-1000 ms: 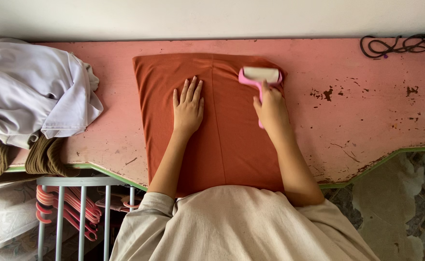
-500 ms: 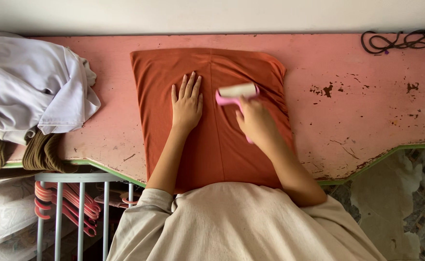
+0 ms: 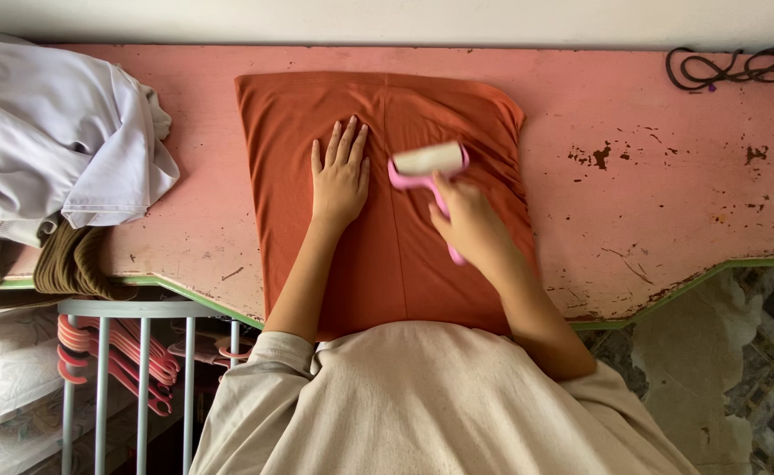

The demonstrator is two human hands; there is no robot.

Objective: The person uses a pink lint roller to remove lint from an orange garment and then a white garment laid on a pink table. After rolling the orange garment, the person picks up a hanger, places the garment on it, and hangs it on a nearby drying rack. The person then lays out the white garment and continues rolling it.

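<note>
An orange folded garment [image 3: 290, 167] lies flat on the pink table [image 3: 651, 220]. My left hand [image 3: 340, 176] presses flat on it, fingers apart, left of the centre seam. My right hand [image 3: 470, 220] grips the pink handle of a lint roller [image 3: 428, 163]. Its white roll rests on the cloth just right of the seam, close to my left fingertips.
A heap of white and brown clothes [image 3: 52, 149] sits on the table's left end. A black cable [image 3: 730, 66] coils at the far right corner. Below the table's green edge stand a grey rail [image 3: 132, 369] with pink hangers [image 3: 114, 356] and a tiled floor [image 3: 756, 369].
My right hand drew the lint roller from the garment's far right corner down and left toward the centre seam. My left hand stayed pressed in place.
</note>
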